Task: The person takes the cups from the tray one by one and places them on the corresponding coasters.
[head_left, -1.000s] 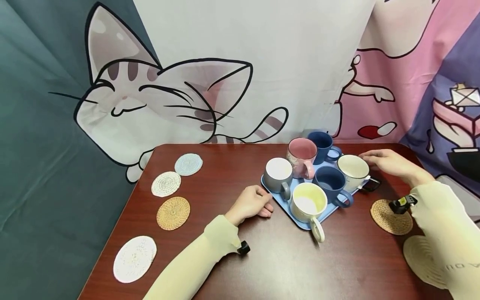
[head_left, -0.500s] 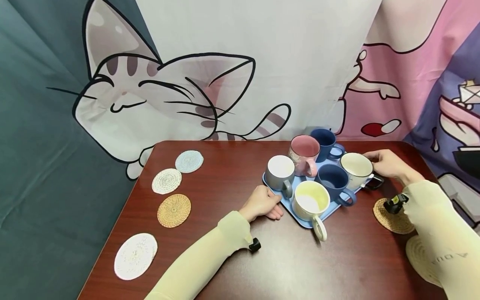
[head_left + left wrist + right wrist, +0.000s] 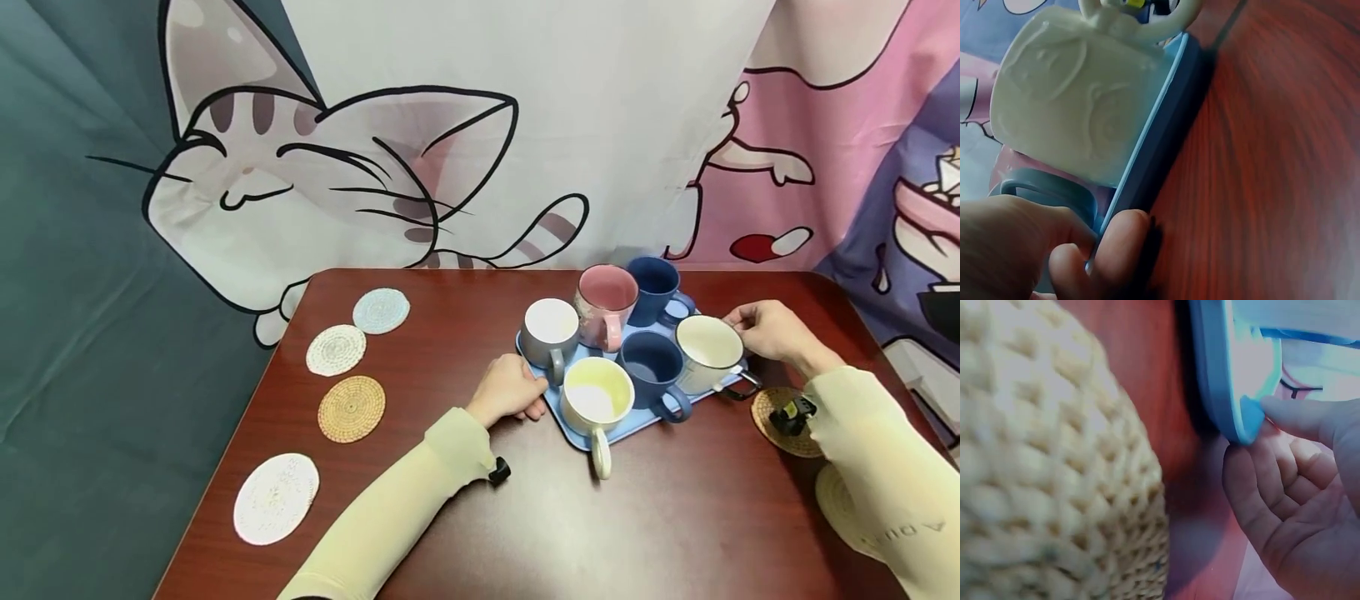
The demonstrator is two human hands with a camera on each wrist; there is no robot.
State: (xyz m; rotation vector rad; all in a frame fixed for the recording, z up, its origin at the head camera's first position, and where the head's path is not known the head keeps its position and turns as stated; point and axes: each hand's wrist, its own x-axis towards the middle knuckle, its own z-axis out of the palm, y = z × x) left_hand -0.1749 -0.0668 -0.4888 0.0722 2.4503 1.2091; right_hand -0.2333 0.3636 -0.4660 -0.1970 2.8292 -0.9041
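A blue rectangular tray (image 3: 628, 429) bears several mugs. My left hand (image 3: 507, 388) grips its left rim beside the grey mug (image 3: 542, 343), thumb inside and fingers under the edge in the left wrist view. At the far right end, my right hand (image 3: 780, 333) pinches the tray rim, close by a cream mug (image 3: 697, 367) with a dark handle. The right wrist view shows that thumb on the tray's corner (image 3: 1241, 425) and the fingers beneath. A pale yellow mug (image 3: 592, 412) stands at the near corner. Two blue mugs (image 3: 648, 379) and a pink mug (image 3: 600, 312) share the tray.
Several round woven coasters, including a tan one (image 3: 352, 409) and a large white one (image 3: 276, 499), lie along the left of the brown table (image 3: 585, 533). Another tan coaster (image 3: 768, 414) and a pale one (image 3: 836, 500) lie under the right forearm. A printed curtain (image 3: 622, 100) hangs behind.
My left hand has moved onto the tray rim and grips it. My right fingers have closed on the far end. The tray's near side, with its mugs, has shifted left.
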